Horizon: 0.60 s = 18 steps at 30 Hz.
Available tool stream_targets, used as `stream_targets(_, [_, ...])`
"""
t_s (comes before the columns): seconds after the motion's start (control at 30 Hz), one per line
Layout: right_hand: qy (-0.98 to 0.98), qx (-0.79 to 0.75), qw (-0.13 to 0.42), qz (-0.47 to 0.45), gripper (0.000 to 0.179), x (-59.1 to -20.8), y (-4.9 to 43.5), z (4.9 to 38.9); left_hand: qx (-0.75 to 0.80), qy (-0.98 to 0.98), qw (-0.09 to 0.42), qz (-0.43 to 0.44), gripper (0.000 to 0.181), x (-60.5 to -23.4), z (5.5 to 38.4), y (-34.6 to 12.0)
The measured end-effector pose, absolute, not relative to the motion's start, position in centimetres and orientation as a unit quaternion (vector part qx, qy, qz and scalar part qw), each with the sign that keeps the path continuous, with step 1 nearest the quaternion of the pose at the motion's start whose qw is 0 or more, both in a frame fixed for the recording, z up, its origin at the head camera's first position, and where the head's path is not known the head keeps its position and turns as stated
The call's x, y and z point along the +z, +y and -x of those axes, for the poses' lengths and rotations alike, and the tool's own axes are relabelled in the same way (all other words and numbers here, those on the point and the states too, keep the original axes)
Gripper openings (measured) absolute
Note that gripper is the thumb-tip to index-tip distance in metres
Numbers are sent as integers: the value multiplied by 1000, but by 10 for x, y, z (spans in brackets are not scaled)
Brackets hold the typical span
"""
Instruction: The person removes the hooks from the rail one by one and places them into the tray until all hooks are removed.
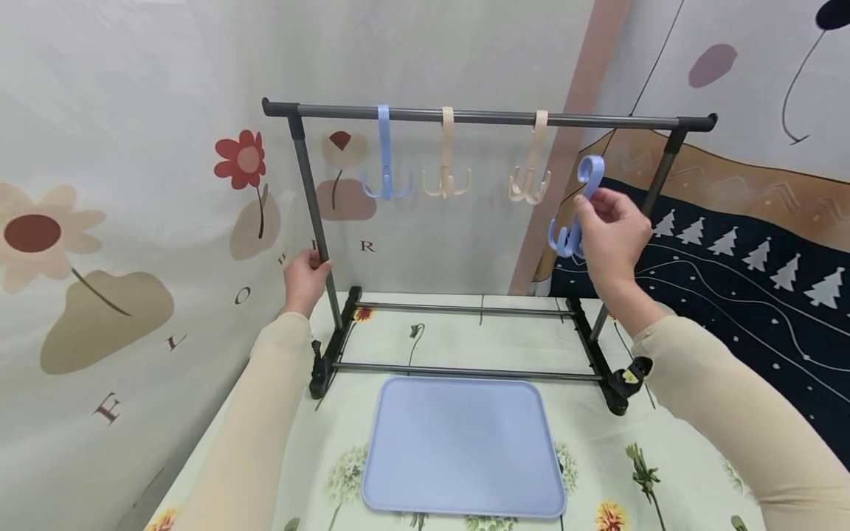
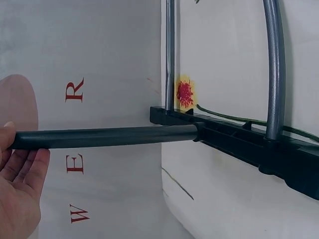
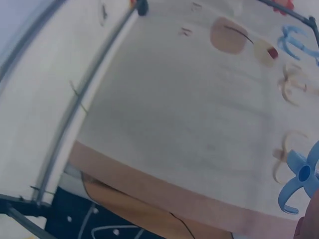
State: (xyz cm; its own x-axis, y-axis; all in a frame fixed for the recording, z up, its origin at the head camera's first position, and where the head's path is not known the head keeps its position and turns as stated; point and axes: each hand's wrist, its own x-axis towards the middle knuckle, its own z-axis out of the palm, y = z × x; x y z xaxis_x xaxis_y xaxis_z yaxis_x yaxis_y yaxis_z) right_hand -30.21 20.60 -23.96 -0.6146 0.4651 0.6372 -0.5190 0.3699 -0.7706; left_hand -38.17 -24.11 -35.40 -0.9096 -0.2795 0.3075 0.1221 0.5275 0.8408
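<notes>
My right hand pinches a blue multi-prong hook by its stem, its curved top pointing up. The hook is off the rail, just below its right part; in the right wrist view its prongs show at the right edge. My left hand grips the left post of a dark metal clothes rack, thumb and fingers around it, as the left wrist view also shows. From the rack's top rail hang another blue hook and two beige hooks, one in the middle and one farther right.
A light blue tray lies on the flowered tablecloth in front of the rack. Black feet and two low crossbars join the rack's base. Printed cloth hangs behind, with a dark tree-patterned part at the right.
</notes>
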Motion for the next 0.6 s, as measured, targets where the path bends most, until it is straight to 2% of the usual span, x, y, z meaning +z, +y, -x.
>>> stream_targets(0.23, [-728, 552, 405, -38, 32, -278, 196, 293, -480, -851, 207, -46, 29, -355, 382, -242])
stream_targets(0.6, [-740, 566, 355, -74, 25, -330, 163, 286, -484, -848, 209, -45, 28, -354, 381, -241])
